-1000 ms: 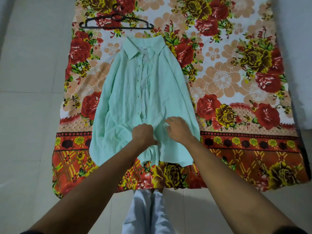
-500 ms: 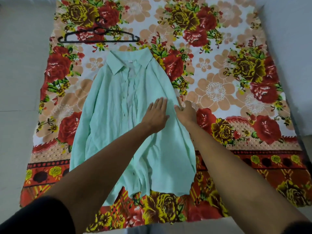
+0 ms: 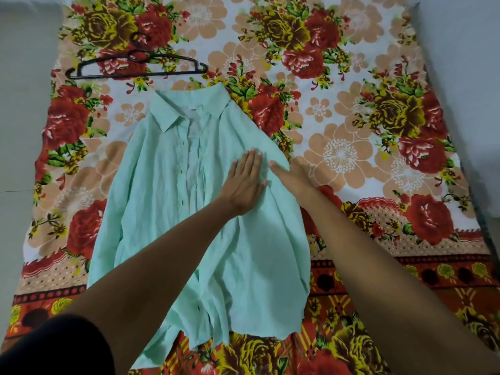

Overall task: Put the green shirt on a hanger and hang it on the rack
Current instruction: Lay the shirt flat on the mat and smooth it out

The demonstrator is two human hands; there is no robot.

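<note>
A pale green button-up shirt (image 3: 173,201) lies flat, front up, on a flowered cloth, collar pointing away from me. My left hand (image 3: 244,182) lies flat on the shirt's right chest, fingers straight and together. My right hand (image 3: 293,175) rests at the shirt's right shoulder edge, its thumb on the fabric; its fingers are hidden, so I cannot tell whether they hold the edge. A black plastic hanger (image 3: 135,63) lies on the cloth just beyond the collar, to the left, untouched by either hand. No rack is in view.
The flowered cloth (image 3: 365,131) covers most of the floor ahead. Pale floor tiles (image 3: 19,131) run along its left side, and a light wall or surface (image 3: 465,63) borders the right.
Both hands have slid up from the shirt's lower hem to its right chest and shoulder. The left hand has gone from curled to flat. My view has moved closer over the cloth.
</note>
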